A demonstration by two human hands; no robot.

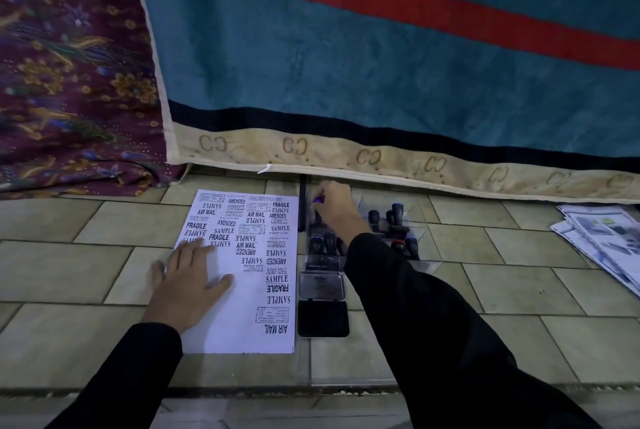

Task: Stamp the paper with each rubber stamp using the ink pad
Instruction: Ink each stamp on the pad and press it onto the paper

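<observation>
right hand (334,209) pinches a stamp (318,201) up top, I see the ink pad (322,320) straight back toward me, left hand (188,276) spread on paper (242,321)

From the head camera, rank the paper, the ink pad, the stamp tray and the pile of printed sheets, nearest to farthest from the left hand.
1. paper, under the left hand.
2. ink pad, just right of the paper.
3. stamp tray, farther right and back.
4. pile of printed sheets, far right.
</observation>
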